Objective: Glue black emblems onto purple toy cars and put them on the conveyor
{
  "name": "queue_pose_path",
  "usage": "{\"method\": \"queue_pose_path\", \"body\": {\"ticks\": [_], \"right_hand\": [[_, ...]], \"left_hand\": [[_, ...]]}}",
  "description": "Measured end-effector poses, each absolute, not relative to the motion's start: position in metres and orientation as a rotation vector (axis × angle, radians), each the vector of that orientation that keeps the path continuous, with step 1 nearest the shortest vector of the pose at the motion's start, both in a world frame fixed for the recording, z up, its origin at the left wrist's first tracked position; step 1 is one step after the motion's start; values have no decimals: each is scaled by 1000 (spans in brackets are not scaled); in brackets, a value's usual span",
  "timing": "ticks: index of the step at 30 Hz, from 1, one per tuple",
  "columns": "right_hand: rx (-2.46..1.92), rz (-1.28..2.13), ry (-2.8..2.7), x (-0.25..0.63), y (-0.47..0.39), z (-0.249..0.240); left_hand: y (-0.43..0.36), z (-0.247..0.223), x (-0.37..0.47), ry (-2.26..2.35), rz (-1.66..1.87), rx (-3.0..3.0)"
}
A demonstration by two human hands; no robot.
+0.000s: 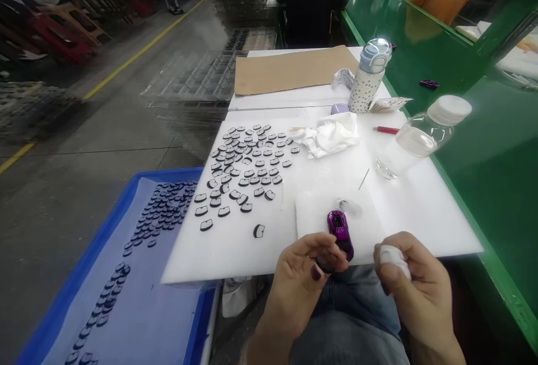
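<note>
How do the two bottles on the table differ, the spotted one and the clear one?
The spotted bottle has a dotted body, while the clear bottle is see-through. The spotted bottle wears a light blue lid; the clear bottle has a white cap. Both stand on the white table with their tops on.

place: factory floor | green bench (483, 155) | yellow floor stripe (143, 49) | stacked plastic trays (197, 76) | identical small parts (249, 174)
</note>
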State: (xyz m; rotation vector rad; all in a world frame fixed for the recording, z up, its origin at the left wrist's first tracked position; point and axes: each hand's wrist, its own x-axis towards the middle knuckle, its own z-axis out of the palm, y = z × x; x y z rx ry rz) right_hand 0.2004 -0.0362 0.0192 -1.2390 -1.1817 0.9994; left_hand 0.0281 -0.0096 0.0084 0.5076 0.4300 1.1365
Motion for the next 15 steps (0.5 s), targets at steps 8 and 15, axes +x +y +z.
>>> {"method": "queue_pose_path", "body": {"ticks": [8,15], "right_hand": [[-929,424,-1871,179,-11,41],[-1033,191,-2171,188,-23,64]], "left_hand": [[-18,5,30,513,1148,459],[-18,6,29,613,1132,449]]}}
